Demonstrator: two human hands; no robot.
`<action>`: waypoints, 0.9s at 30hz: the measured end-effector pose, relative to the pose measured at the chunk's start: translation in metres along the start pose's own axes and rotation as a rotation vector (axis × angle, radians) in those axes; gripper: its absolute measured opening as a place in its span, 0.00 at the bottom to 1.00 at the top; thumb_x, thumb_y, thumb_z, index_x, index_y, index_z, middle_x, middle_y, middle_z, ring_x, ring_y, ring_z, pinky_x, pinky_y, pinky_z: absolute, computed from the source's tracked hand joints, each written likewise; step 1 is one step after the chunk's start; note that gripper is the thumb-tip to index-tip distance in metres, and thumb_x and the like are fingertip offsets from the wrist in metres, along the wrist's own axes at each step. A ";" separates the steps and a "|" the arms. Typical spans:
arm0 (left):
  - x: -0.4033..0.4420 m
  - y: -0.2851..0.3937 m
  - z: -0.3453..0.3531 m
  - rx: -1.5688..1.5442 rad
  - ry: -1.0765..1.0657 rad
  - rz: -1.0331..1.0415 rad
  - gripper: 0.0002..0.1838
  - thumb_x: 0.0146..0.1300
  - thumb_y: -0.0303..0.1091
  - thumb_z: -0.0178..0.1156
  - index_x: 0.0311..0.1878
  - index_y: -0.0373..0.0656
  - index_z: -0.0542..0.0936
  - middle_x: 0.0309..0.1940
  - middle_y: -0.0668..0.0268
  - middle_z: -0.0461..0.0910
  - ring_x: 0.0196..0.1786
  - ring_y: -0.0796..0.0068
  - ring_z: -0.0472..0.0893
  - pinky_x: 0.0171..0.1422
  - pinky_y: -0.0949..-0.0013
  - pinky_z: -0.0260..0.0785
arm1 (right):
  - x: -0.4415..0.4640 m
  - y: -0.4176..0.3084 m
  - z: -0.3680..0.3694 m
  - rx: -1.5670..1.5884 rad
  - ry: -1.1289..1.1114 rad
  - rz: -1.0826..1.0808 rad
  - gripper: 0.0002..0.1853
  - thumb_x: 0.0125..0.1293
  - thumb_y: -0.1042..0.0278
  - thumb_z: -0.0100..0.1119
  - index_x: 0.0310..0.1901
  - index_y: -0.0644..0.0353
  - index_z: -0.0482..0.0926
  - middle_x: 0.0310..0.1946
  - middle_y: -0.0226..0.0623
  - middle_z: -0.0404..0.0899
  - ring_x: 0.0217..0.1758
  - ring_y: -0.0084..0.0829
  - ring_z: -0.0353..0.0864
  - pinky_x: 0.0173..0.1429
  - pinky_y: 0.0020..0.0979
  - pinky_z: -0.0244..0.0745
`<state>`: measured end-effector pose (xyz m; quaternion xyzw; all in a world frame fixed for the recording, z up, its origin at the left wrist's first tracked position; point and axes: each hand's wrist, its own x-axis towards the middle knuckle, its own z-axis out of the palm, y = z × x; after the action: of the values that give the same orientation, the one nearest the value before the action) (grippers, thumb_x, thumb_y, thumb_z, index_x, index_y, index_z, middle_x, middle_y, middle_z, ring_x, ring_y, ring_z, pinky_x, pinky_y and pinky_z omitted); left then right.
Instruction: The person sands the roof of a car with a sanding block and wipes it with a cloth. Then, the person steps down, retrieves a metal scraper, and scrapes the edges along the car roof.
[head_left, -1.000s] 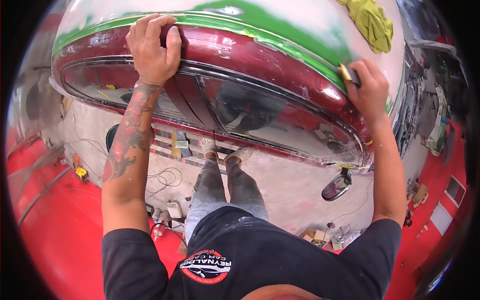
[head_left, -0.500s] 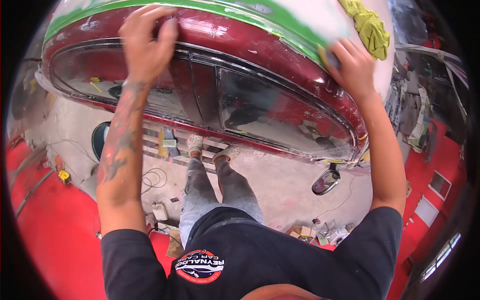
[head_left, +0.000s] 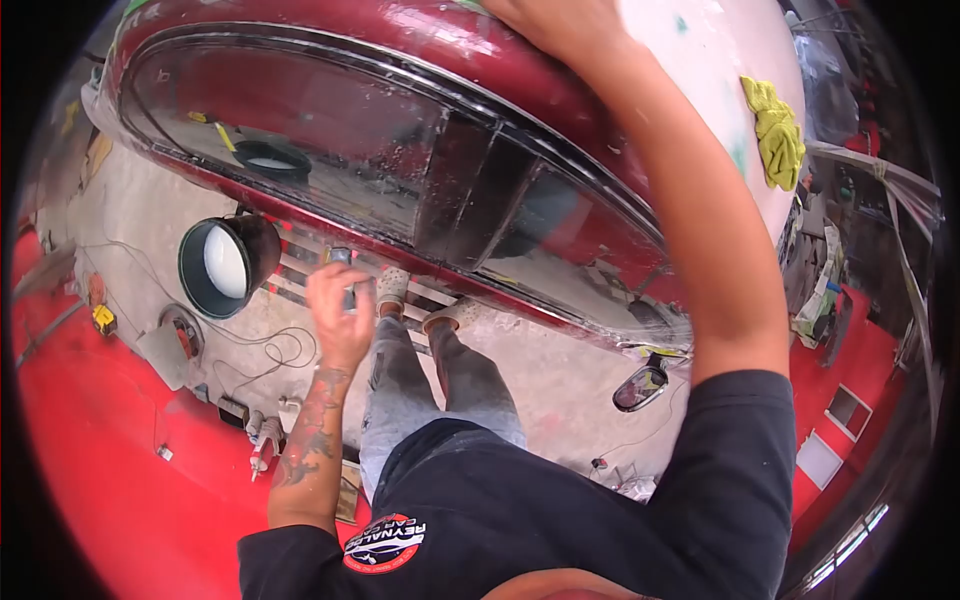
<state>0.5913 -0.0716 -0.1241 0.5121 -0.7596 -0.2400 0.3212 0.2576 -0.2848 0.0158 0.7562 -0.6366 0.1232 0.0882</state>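
My right hand (head_left: 560, 22) is on the maroon edge of the car roof (head_left: 420, 38), partly cut off by the top of the view; its fingers and anything in them are hidden. My left hand (head_left: 340, 300) hangs below the car's side windows, thumb and bent fingers apart, with nothing visibly held. Behind it, a small grey block (head_left: 341, 256) rests on the slatted platform (head_left: 428, 292) under my feet. A crumpled yellow-green cloth (head_left: 778, 140) lies on the whitish roof panel (head_left: 690, 70).
A dark bucket (head_left: 195, 290) with whitish liquid stands left of the platform. The side mirror (head_left: 640, 386) juts out at the lower right of the car. Cables (head_left: 270, 350) and tools (head_left: 264, 440) lie on the floor at the left.
My left hand has left the roof edge and dropped down beside the car. My right hand has moved left and upward along the roof, and the block it held is out of sight.
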 end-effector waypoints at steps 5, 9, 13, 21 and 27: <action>0.035 0.022 -0.008 -0.072 -0.135 0.145 0.13 0.54 0.23 0.64 0.44 0.44 0.81 0.45 0.58 0.79 0.51 0.54 0.77 0.59 0.55 0.66 | 0.015 -0.005 -0.006 0.083 -0.150 0.059 0.16 0.69 0.53 0.53 0.43 0.55 0.84 0.40 0.48 0.86 0.44 0.54 0.87 0.52 0.53 0.79; 0.044 -0.007 -0.039 0.045 -0.087 0.137 0.13 0.55 0.21 0.64 0.45 0.43 0.81 0.45 0.58 0.79 0.52 0.54 0.77 0.59 0.55 0.66 | -0.088 0.060 -0.040 -0.124 -0.094 0.008 0.11 0.64 0.56 0.64 0.39 0.53 0.78 0.36 0.36 0.81 0.40 0.43 0.83 0.40 0.43 0.77; 0.020 -0.027 -0.071 0.074 -0.090 -0.003 0.11 0.59 0.20 0.61 0.46 0.39 0.80 0.46 0.56 0.79 0.55 0.53 0.77 0.63 0.57 0.68 | -0.185 0.110 -0.072 -0.133 -0.061 0.025 0.10 0.62 0.59 0.65 0.38 0.54 0.79 0.35 0.35 0.82 0.40 0.42 0.84 0.40 0.44 0.77; 0.066 0.015 -0.026 -0.064 -0.057 0.151 0.13 0.56 0.22 0.65 0.45 0.43 0.81 0.44 0.58 0.79 0.52 0.55 0.78 0.60 0.55 0.66 | -0.043 0.024 -0.007 -0.040 0.029 0.052 0.11 0.64 0.55 0.61 0.38 0.54 0.82 0.36 0.39 0.84 0.41 0.47 0.84 0.42 0.47 0.79; 0.076 -0.038 -0.043 0.086 -0.088 0.129 0.13 0.58 0.24 0.64 0.48 0.41 0.82 0.45 0.57 0.81 0.53 0.55 0.79 0.61 0.56 0.68 | -0.001 -0.011 -0.011 -0.144 -0.167 0.144 0.11 0.64 0.54 0.63 0.40 0.52 0.83 0.35 0.37 0.84 0.41 0.45 0.85 0.42 0.44 0.79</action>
<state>0.6259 -0.1575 -0.1027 0.4646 -0.8139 -0.2083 0.2798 0.2676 -0.2784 0.0264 0.7080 -0.7014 0.0196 0.0797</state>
